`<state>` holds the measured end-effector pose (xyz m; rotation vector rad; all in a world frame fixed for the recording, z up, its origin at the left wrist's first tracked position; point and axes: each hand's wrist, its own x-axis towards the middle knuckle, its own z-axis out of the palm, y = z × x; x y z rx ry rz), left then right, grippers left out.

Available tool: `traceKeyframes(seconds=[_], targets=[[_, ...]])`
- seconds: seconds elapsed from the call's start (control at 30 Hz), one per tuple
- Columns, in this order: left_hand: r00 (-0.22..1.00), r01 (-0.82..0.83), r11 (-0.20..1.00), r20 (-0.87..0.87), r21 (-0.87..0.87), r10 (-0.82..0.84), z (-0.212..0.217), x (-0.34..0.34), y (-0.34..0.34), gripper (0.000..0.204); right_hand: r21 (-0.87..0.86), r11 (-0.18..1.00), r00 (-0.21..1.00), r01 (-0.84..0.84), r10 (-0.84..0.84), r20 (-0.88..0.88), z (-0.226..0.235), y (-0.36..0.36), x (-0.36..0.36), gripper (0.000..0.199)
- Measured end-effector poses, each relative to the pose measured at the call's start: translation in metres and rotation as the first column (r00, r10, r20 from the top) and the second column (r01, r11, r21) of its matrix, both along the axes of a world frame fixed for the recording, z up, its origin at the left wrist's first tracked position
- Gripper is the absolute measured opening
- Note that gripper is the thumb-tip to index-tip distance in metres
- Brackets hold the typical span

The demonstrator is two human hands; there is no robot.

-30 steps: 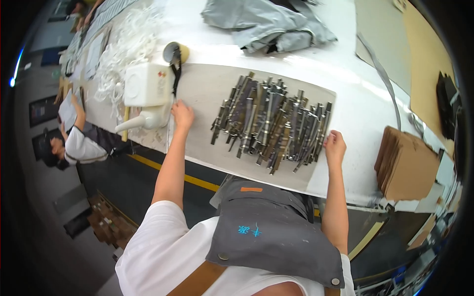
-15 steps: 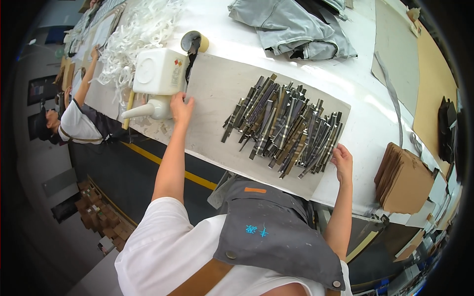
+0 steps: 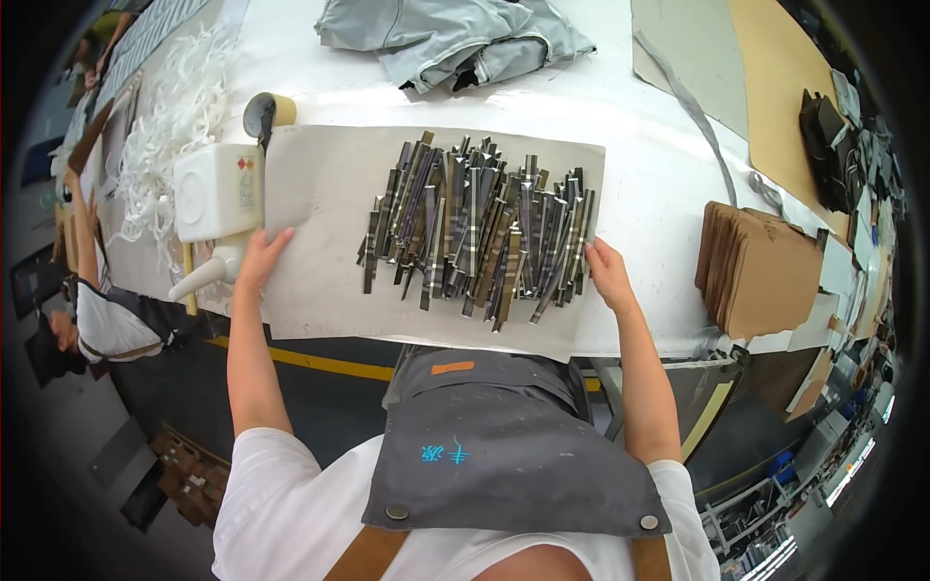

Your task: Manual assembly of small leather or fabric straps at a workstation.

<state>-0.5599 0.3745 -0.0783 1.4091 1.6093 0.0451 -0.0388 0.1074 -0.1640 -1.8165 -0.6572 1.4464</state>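
Observation:
A grey cardboard sheet lies on the white table, its near edge reaching the table's front. Many narrow dark strips, black, brown and grey with pale stripes, are heaped loosely across its middle and right. My left hand grips the left edge of the sheet, thumb on top and the other fingers partly hidden. At the opposite edge, close beside the outermost strips, my right hand pinches the sheet. Just beyond my left hand are a white plastic jug and a white spouted bottle.
A tape roll stands behind the sheet's far left corner. White ribbon scraps pile up at the left, near another person. Grey fabric lies at the back. Stacked brown cardboard pieces sit at the right.
The view has turned, so the sheet and table now appear straighter and farther left. Both my hands stay at the sheet's two side edges; the right fingers now close on its edge.

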Motion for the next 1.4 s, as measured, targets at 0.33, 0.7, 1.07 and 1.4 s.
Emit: traceKeyframes(seconds=[0.33,0.7,1.07,1.4], targets=[[0.988,-0.032,0.999,0.149,-0.020,0.035,0.048,0.019,-0.005,0.036,0.096,0.994,0.996,0.043,-0.050,0.070,0.051,0.009,-0.007,0.023],[0.966,0.151,0.987,0.205,0.056,-0.159,0.081,0.043,0.021,0.030,0.268,0.963,0.933,0.036,-0.129,0.337,0.065,-0.013,-0.018,0.027],[0.857,0.286,0.816,0.247,0.502,-0.452,0.083,0.040,0.033,0.023,0.492,0.870,0.716,0.019,-0.356,0.601,0.111,-0.037,-0.065,0.020],[0.627,0.412,0.453,0.115,0.790,-0.771,0.069,0.037,0.007,0.018,0.638,0.746,0.482,0.193,-0.638,0.601,0.038,-0.126,-0.154,0.020]])
